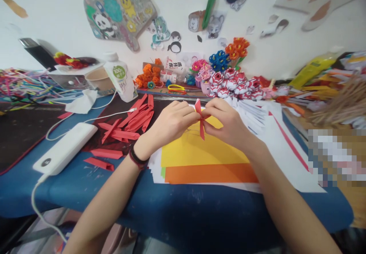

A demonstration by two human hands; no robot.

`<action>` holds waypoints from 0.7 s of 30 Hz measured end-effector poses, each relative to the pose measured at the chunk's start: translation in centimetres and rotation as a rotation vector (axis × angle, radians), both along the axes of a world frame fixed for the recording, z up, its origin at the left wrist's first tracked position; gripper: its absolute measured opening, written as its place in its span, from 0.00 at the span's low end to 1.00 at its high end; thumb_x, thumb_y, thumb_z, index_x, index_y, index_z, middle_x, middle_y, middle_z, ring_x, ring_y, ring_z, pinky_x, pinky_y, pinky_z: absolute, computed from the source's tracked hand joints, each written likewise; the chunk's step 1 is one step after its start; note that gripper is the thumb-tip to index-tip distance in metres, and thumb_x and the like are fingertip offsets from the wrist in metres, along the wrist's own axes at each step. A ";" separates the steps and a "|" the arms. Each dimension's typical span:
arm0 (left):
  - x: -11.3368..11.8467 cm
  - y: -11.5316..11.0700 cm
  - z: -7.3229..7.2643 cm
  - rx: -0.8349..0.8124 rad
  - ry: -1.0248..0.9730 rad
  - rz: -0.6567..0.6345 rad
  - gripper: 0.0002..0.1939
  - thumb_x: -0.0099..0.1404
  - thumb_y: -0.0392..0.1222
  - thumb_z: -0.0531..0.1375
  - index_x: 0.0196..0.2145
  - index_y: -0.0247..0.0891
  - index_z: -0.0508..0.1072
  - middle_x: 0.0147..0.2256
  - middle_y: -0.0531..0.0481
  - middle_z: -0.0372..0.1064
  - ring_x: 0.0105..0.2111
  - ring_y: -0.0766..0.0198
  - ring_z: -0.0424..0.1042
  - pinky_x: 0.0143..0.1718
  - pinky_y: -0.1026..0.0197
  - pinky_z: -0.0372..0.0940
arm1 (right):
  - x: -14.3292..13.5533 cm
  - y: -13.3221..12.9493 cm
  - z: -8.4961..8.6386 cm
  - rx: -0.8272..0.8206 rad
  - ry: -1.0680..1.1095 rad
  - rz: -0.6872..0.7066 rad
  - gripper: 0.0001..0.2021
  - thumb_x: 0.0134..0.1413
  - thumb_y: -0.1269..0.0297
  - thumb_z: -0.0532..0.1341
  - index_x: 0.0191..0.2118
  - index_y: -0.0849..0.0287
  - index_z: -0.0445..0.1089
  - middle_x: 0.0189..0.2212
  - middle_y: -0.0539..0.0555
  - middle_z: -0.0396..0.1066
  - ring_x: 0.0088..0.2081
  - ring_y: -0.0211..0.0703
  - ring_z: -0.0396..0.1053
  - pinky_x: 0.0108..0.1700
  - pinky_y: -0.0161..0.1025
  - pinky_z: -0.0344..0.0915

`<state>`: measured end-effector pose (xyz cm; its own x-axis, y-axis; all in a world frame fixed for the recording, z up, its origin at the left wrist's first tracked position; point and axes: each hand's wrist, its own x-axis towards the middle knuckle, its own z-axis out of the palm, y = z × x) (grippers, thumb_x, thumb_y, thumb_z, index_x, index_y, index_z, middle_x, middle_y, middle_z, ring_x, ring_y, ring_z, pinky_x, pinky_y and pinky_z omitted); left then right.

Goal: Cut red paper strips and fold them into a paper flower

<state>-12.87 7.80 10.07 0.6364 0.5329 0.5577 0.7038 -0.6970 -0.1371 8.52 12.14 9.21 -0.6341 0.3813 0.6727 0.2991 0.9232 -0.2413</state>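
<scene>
Between my two hands a narrow folded strip of red paper (201, 127) is held up on end, over a stack of yellow paper (183, 151) and orange paper (211, 174). My left hand (177, 118) pinches it from the left, fingers closed. From the right, the fingertips of my right hand (224, 122) are pressed on its middle. Parts of the strip are covered by my fingers. Left of my left wrist lies a loose pile of similar folded red paper pieces (140, 116), with a few lying apart nearer the front.
A white power bank (65, 149) with cables lies at left. Behind it stand a white bottle (120, 76) and a paper bowl (100, 79). Craft flowers (228, 82) line the wall. White paper sheets (286, 158) lie at right, beside bundled sticks (340, 97).
</scene>
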 end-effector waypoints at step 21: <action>1.0 0.3 -1.2 0.227 0.110 0.234 0.08 0.72 0.38 0.53 0.42 0.41 0.72 0.35 0.48 0.74 0.39 0.58 0.70 0.51 0.50 0.60 | -0.3 0.1 -1.1 0.325 -0.132 -0.305 0.03 0.59 0.67 0.58 0.36 0.55 0.69 0.39 0.57 0.71 0.43 0.53 0.61 0.43 0.49 0.54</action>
<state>-11.83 8.11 8.86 0.5747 0.5421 0.6131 0.8133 -0.4614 -0.3543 8.22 12.26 8.07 -0.6136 0.3466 0.7095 0.5778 0.8095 0.1042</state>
